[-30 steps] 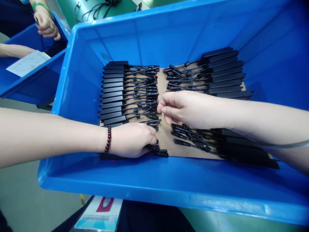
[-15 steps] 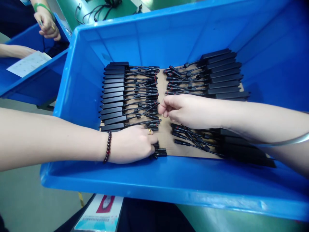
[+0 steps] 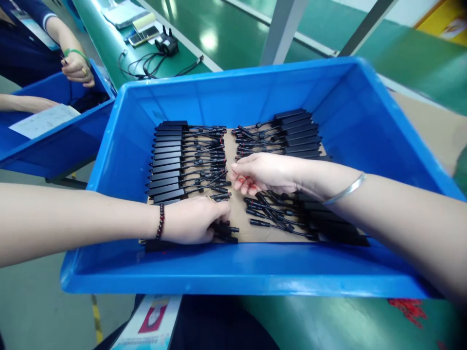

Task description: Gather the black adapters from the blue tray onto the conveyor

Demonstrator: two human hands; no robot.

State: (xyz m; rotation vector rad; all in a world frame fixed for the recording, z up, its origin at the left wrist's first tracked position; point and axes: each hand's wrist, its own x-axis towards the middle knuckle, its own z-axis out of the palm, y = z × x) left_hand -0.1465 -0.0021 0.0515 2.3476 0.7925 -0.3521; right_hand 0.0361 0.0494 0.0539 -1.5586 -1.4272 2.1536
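the biggest thing is a deep blue plastic bin (image 3: 237,286). on its bottom lies a flat brown cardboard sheet (image 3: 260,236). on the sheet are two rows of thin black bars with short black wires, the left row (image 3: 164,169) and the right row (image 3: 297,127). their wires point in toward a bare strip in the middle. the right hand (image 3: 264,172) is curled over that strip, and i cannot tell if it pinches something. the left hand (image 3: 197,219) is bent down over the near end of the left row. its fingertips are hidden, so i cannot tell if it pinches a wire. small black plugs (image 3: 260,222) end the wires.
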